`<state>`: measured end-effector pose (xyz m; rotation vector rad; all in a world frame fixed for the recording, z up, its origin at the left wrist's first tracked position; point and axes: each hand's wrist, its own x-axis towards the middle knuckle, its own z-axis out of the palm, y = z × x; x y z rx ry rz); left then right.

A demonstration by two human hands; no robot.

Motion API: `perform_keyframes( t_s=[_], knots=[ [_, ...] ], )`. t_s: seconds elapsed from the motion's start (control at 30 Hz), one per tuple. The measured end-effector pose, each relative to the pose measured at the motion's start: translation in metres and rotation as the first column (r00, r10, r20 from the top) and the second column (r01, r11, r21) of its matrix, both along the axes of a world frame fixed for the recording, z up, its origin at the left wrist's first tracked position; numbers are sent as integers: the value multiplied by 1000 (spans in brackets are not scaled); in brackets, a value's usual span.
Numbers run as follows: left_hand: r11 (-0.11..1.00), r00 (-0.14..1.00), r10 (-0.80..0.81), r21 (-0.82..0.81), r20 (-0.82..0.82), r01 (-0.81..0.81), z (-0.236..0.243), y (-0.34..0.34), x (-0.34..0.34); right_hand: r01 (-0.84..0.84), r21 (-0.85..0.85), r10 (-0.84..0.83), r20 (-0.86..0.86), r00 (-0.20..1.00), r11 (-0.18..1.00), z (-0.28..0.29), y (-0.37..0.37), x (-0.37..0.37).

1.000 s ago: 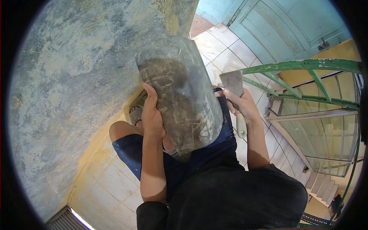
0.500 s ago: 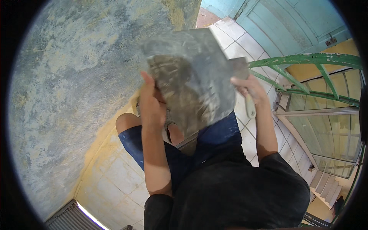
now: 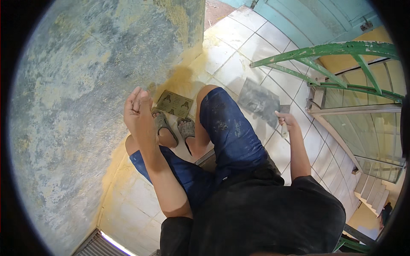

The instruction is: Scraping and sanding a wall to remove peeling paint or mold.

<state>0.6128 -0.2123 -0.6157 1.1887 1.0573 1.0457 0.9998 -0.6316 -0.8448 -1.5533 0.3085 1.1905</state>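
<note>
My right hand grips the handle of a wide flat steel trowel, held low over the white floor tiles beside my right knee. Raised close to the grey plastered wall, my left hand holds nothing; its fingers are loosely bent and the palm is turned toward me. Below it my feet in grey sandals rest on the floor. A small rectangular mat with dark marks lies just beyond them, at the foot of the wall. I sit low in blue shorts with my knees bent.
A green metal railing and a glass panel close off the right side. A teal door stands at the top. Yellow-stained tiles run along the wall's base, and steps descend at the lower right.
The trowel, held up in front of my view with both hands, has dropped to the right in my right hand alone. My left hand let go and stays raised by the wall.
</note>
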Motion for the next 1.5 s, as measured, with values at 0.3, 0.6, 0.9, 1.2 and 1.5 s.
perform_keyframes(
  t_s=[0.3, 0.6, 0.9, 1.2, 1.5],
  knots=[
    [999, 999, 27, 16, 20, -27, -7, 4, 7, 305, -640, 135, 544, 828, 705, -163, -79, -49],
    [994, 998, -23, -107, 54, 29, 19, 4, -4, -468, -467, 661, 506, 554, 750, -126, 148, -46],
    [974, 997, 75, -217, 28, -67, 14, 7, -34, -698, -174, 719, 115, 686, 694, -168, 340, -176],
    [946, 995, 101, -313, 27, -87, 21, 10, -35, -533, -125, 492, -254, 833, 837, -243, 371, -226],
    [964, 1000, 16, -265, -14, -19, 20, 6, -21, -313, -112, 325, 116, 939, 943, -170, 393, -215]
  ],
)
